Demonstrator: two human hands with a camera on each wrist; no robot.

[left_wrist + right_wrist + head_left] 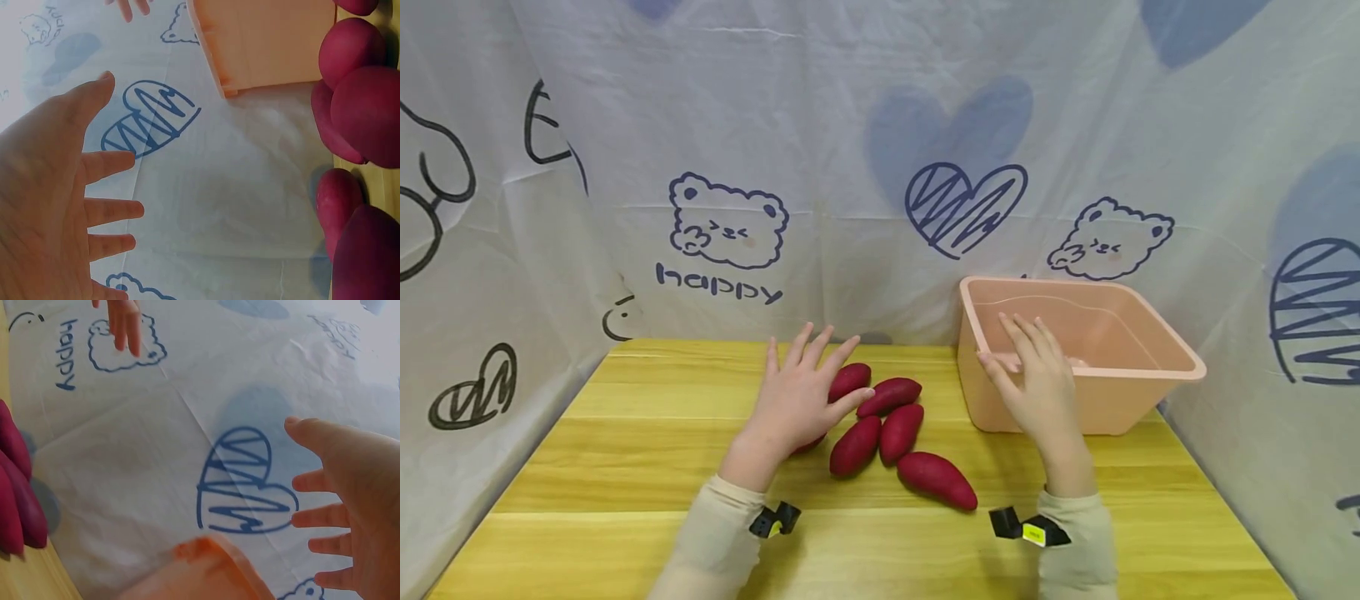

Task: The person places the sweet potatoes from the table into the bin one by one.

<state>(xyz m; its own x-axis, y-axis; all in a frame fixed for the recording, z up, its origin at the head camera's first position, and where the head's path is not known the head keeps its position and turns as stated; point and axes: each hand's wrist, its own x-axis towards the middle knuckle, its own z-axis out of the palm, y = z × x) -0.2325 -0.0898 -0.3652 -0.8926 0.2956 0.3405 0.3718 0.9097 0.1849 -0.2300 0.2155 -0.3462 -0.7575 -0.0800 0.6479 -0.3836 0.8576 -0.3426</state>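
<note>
My left hand [792, 398] hovers with fingers spread over the left side of a group of purple sweet potatoes [855, 447], hiding part of them. Nothing is in its grasp; the left wrist view shows the fingers stretched out above several sweet potatoes [365, 115]. To the right, my right hand [1037, 387] is held up in front of a pink plastic basin [1120, 400], its fingers straight and overlapping the near left rim in the head view. The right wrist view shows that hand [350, 506] holding nothing, with the basin's orange-looking corner [206, 562] below.
All of this stands on a yellow wood-grain table [587, 467]. A white cloth [850, 167] printed with hearts and bears hangs close behind and at both sides. One sweet potato [937, 480] lies nearest the front, pointing right. Black wrist cameras [1028, 528] sit on both sleeves.
</note>
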